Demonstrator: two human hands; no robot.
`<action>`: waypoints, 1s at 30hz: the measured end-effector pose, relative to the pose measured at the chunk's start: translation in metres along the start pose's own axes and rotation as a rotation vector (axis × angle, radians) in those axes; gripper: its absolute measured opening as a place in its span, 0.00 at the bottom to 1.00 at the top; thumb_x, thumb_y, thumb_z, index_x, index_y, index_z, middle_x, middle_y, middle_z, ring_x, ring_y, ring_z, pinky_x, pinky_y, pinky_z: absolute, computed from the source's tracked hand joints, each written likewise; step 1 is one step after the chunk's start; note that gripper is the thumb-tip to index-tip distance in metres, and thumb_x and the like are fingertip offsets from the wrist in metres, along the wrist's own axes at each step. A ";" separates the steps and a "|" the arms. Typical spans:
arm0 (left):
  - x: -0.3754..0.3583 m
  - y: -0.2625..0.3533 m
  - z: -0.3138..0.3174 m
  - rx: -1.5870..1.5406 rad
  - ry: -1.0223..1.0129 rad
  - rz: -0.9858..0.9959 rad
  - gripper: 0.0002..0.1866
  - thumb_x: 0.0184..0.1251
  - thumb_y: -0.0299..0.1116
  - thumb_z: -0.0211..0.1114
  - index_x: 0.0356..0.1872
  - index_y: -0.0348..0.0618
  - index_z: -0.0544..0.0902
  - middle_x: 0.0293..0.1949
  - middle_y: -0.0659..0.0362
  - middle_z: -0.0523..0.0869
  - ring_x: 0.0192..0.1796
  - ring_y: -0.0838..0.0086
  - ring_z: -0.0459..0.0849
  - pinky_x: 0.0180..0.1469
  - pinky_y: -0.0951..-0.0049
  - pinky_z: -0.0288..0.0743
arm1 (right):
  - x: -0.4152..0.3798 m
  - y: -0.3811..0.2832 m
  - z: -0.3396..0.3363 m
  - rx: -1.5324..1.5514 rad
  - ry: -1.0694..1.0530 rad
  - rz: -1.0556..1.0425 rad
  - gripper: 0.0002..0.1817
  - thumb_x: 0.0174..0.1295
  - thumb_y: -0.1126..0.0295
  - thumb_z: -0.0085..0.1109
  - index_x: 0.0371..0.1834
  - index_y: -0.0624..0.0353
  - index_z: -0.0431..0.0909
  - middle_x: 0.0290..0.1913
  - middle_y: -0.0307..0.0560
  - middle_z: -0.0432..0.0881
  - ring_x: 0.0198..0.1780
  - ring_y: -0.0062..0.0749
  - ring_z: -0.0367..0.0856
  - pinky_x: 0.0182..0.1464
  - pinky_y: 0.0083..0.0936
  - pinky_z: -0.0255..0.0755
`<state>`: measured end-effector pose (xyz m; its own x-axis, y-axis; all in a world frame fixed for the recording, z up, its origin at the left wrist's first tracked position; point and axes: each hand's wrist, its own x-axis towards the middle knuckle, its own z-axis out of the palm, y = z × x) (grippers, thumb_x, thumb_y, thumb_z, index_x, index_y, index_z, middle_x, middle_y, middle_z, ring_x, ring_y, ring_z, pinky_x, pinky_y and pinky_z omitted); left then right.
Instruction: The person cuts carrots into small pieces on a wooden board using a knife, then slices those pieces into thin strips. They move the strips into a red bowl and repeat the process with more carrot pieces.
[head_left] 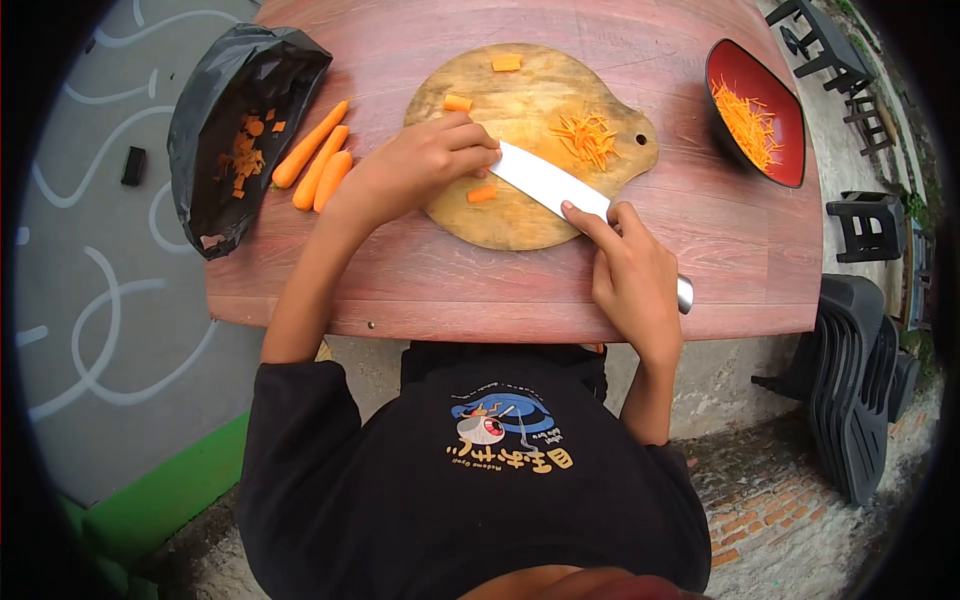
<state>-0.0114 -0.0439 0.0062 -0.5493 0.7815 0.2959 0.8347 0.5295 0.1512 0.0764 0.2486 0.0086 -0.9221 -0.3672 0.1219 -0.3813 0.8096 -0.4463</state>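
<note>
My right hand [637, 275] grips a kitchen knife [550, 183], its thumb and forefinger at the base of the wide blade. The blade points up and left across a round wooden cutting board [470, 228]. My left hand [425, 165] is closed at the blade's tip, fingers curled down over a piece of carrot that they mostly hide. Short carrot chunks lie around it: one chunk [458, 103] above the knuckles, another chunk [482, 194] below the fingers, a third chunk [507, 63] near the board's top. Carrot shreds [585, 138] are heaped by the board's handle.
Left of the board lie whole peeled carrots [312, 145]. Beside them, a black plastic bag [200, 120] holds carrot scraps. A red bowl [790, 130] with shredded carrot stands at the right of the wooden table [740, 250]. Stacked dark chairs [850, 380] are beyond the table's right edge.
</note>
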 end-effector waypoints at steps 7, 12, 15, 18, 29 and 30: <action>0.008 -0.002 -0.017 -0.010 0.085 -0.108 0.08 0.67 0.26 0.69 0.45 0.38 0.86 0.45 0.56 0.87 0.48 0.63 0.87 0.50 0.66 0.82 | -0.001 0.002 0.005 0.039 0.036 0.009 0.30 0.58 0.81 0.56 0.63 0.41 0.83 0.41 0.50 0.76 0.40 0.47 0.83 0.39 0.43 0.76; 0.042 -0.031 -0.022 -0.139 0.195 -0.183 0.04 0.70 0.25 0.68 0.42 0.38 0.86 0.36 0.55 0.88 0.40 0.64 0.88 0.43 0.67 0.80 | -0.004 0.001 0.011 0.005 0.074 -0.001 0.29 0.57 0.79 0.59 0.63 0.42 0.83 0.40 0.50 0.75 0.41 0.45 0.84 0.39 0.42 0.78; 0.068 -0.040 -0.019 -0.254 0.129 -0.358 0.05 0.71 0.26 0.67 0.42 0.36 0.86 0.35 0.54 0.88 0.39 0.65 0.87 0.44 0.66 0.79 | -0.006 -0.003 0.018 -0.071 0.139 -0.028 0.30 0.57 0.78 0.60 0.64 0.41 0.83 0.40 0.49 0.75 0.40 0.44 0.83 0.39 0.41 0.78; 0.084 -0.066 -0.006 -0.249 0.065 -0.423 0.06 0.73 0.28 0.67 0.42 0.36 0.86 0.36 0.54 0.89 0.40 0.65 0.87 0.45 0.66 0.79 | -0.008 -0.005 0.022 -0.123 0.163 -0.004 0.30 0.57 0.77 0.61 0.65 0.41 0.83 0.40 0.49 0.75 0.40 0.43 0.83 0.39 0.40 0.79; 0.032 0.020 -0.043 -0.106 0.306 -0.454 0.09 0.75 0.34 0.66 0.47 0.44 0.90 0.38 0.57 0.87 0.35 0.65 0.84 0.41 0.67 0.78 | -0.022 0.009 0.000 0.150 0.049 -0.059 0.29 0.61 0.81 0.57 0.66 0.46 0.82 0.42 0.52 0.78 0.42 0.49 0.83 0.44 0.44 0.79; 0.019 0.034 -0.046 -0.102 0.335 -0.540 0.09 0.74 0.34 0.67 0.47 0.42 0.89 0.37 0.56 0.87 0.35 0.66 0.84 0.41 0.67 0.78 | -0.025 0.009 -0.006 0.157 0.033 -0.056 0.29 0.61 0.81 0.57 0.66 0.46 0.82 0.42 0.52 0.78 0.42 0.49 0.83 0.44 0.44 0.79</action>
<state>0.0085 -0.0265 0.0598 -0.8651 0.2596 0.4292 0.4528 0.7725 0.4453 0.0954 0.2680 0.0072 -0.9024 -0.3925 0.1779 -0.4195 0.7057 -0.5710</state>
